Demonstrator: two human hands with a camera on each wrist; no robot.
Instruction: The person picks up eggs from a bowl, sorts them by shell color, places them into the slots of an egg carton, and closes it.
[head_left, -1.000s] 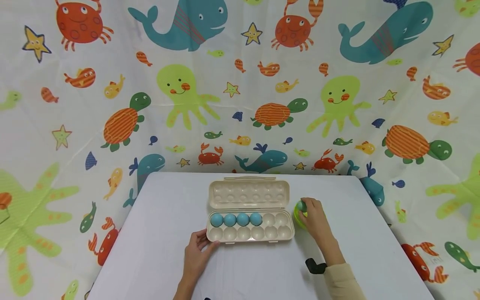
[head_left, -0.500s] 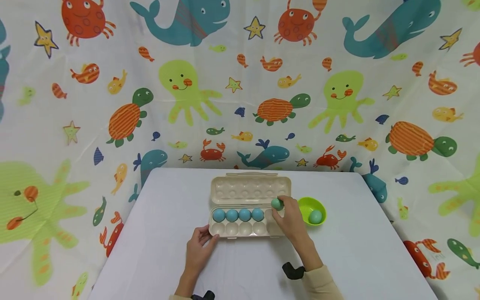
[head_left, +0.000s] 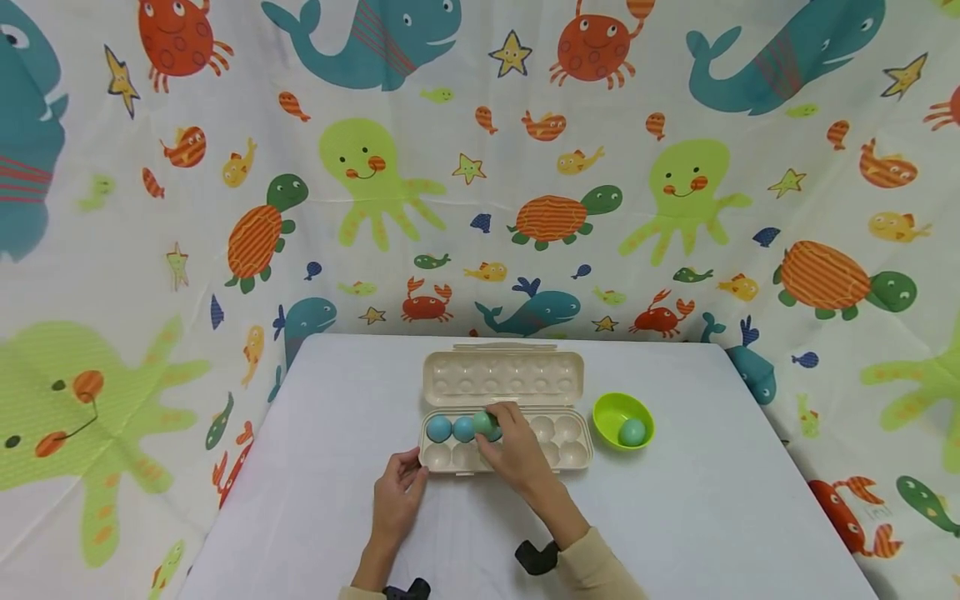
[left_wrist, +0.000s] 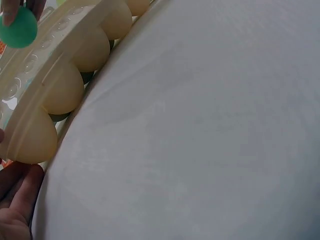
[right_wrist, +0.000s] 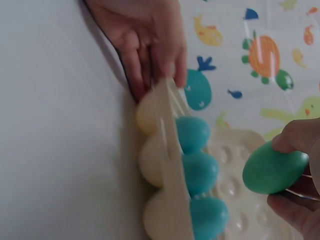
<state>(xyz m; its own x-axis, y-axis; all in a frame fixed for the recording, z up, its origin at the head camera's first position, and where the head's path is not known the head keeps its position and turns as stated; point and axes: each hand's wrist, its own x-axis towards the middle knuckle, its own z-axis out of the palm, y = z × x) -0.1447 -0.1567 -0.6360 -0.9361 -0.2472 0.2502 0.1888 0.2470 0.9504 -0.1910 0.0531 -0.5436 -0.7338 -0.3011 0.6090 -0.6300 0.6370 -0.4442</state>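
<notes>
An open beige egg carton lies on the table with its lid tipped back. Blue eggs sit at the left end of its far row; the cups of the near row look bare where visible. Between thumb and fingers, my right hand pinches a green egg above that far row, partly hiding the blue eggs there. My left hand grips the carton's near left corner, thumb on the rim in the right wrist view.
Right of the carton stands a lime-green bowl with one pale green egg inside. A white cloth covers the table. Behind it hangs a curtain printed with sea animals.
My right hand has lifted the green egg out of the bowl and carried it left over the carton's far row. My left hand stays at the carton's corner.
</notes>
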